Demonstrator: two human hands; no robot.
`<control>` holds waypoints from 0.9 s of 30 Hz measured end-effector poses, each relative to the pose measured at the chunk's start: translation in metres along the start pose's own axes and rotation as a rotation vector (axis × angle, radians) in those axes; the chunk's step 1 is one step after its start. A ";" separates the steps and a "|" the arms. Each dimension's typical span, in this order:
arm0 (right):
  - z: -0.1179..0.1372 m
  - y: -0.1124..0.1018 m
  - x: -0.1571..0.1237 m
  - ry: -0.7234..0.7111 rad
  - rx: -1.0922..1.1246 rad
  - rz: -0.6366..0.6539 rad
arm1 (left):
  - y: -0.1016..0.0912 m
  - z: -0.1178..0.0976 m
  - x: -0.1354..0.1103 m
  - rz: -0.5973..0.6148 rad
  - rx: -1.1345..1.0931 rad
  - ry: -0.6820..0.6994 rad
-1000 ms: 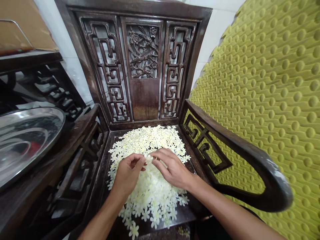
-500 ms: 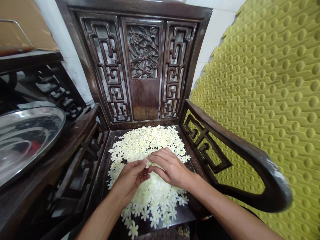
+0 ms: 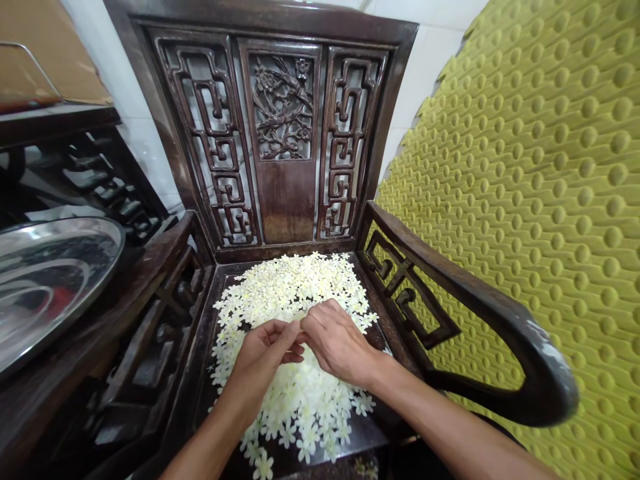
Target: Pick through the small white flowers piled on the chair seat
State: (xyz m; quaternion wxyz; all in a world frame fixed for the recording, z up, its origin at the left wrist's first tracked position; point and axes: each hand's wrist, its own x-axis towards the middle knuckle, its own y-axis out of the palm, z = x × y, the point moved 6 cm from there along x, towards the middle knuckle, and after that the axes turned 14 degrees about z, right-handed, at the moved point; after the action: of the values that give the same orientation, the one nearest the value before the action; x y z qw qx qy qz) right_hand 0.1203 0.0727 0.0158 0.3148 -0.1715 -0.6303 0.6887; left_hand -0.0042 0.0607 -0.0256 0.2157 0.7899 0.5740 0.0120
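Note:
Small white star-shaped flowers (image 3: pixel 287 283) with pale yellow centres cover much of a dark wooden chair's seat (image 3: pixel 373 423). The heap runs from the backrest to the front edge. Above its middle, my left hand (image 3: pixel 263 353) is closed in a pinch, thumb against the forefinger. My right hand (image 3: pixel 335 343) meets it from the right, its fingers curled and pinching at the same spot. A pale bit of a white flower shows between the fingertips of both hands; most of it is hidden.
The carved backrest (image 3: pixel 287 200) rises behind the flowers. Armrests stand at the left (image 3: pixel 130 287) and right (image 3: pixel 480 293). A shiny metal tray (image 3: pixel 100 257) lies at the far left, below a cardboard box (image 3: pixel 55 47). A yellow-green studded mat (image 3: pixel 550 167) fills the right side.
My right hand's fingers have curled in more tightly and the hand has turned, covering the flower that showed at the fingertips before. The view has shifted slightly.

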 end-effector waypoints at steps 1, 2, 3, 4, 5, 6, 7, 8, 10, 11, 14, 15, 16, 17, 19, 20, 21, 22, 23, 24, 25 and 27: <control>0.000 0.000 0.000 0.000 0.003 0.004 | -0.001 -0.001 0.000 -0.003 0.022 0.004; -0.001 0.000 0.000 0.001 0.006 0.008 | -0.001 -0.002 0.000 -0.005 0.040 0.003; -0.001 -0.001 0.000 0.004 0.008 0.009 | -0.002 -0.002 0.001 -0.005 0.055 -0.002; -0.002 -0.001 0.000 0.010 0.007 0.009 | -0.003 -0.002 0.001 -0.004 0.065 -0.009; -0.003 -0.001 0.000 0.014 0.003 0.007 | -0.003 -0.002 0.002 -0.005 0.073 -0.018; -0.004 -0.002 0.001 0.017 -0.001 0.004 | -0.004 -0.002 0.002 -0.012 0.077 -0.022; -0.004 -0.003 0.001 0.017 -0.004 0.002 | -0.005 -0.001 0.002 -0.018 0.080 -0.021; -0.004 -0.004 0.000 0.017 -0.004 0.001 | -0.006 -0.001 0.002 -0.024 0.081 -0.016; -0.004 -0.006 0.000 0.017 0.002 -0.004 | -0.006 -0.002 0.002 -0.023 0.090 0.004; -0.004 -0.007 0.000 0.019 0.009 -0.009 | -0.005 -0.002 0.002 -0.016 0.098 0.014; -0.003 -0.010 -0.002 0.000 0.038 -0.021 | -0.004 -0.004 0.001 0.009 0.128 0.033; -0.003 -0.010 -0.002 -0.015 0.047 -0.024 | -0.003 -0.004 0.001 0.021 0.135 0.036; -0.003 -0.010 -0.002 -0.029 0.055 -0.029 | -0.002 -0.004 0.001 0.038 0.137 0.036; -0.003 -0.010 -0.002 -0.040 0.060 -0.037 | -0.001 -0.004 0.000 0.058 0.130 0.033; -0.003 -0.010 -0.003 -0.049 0.060 -0.061 | 0.002 -0.003 0.001 0.104 0.095 0.022; -0.003 -0.010 -0.003 -0.050 0.055 -0.075 | 0.003 -0.003 0.001 0.120 0.073 0.018; -0.004 -0.011 -0.003 -0.050 0.046 -0.087 | 0.004 -0.002 0.001 0.126 0.056 0.017; -0.004 -0.011 -0.003 -0.052 0.037 -0.094 | 0.004 -0.002 0.002 0.119 0.048 0.020; -0.004 -0.011 -0.003 -0.053 0.030 -0.098 | 0.004 -0.002 0.002 0.102 0.052 0.026; -0.003 -0.011 -0.002 -0.054 0.024 -0.096 | 0.003 -0.002 0.002 0.079 0.065 0.037; -0.003 -0.011 -0.002 -0.053 0.020 -0.090 | 0.002 -0.003 0.003 0.058 0.087 0.050; -0.003 -0.010 -0.001 -0.049 0.012 -0.072 | 0.001 -0.005 0.003 0.038 0.153 0.084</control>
State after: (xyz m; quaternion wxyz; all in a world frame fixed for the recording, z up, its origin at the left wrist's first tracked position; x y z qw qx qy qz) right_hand 0.1255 0.0744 0.0249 0.3249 -0.1297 -0.6394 0.6847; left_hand -0.0031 0.0650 -0.0214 0.1304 0.8136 0.5666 0.0053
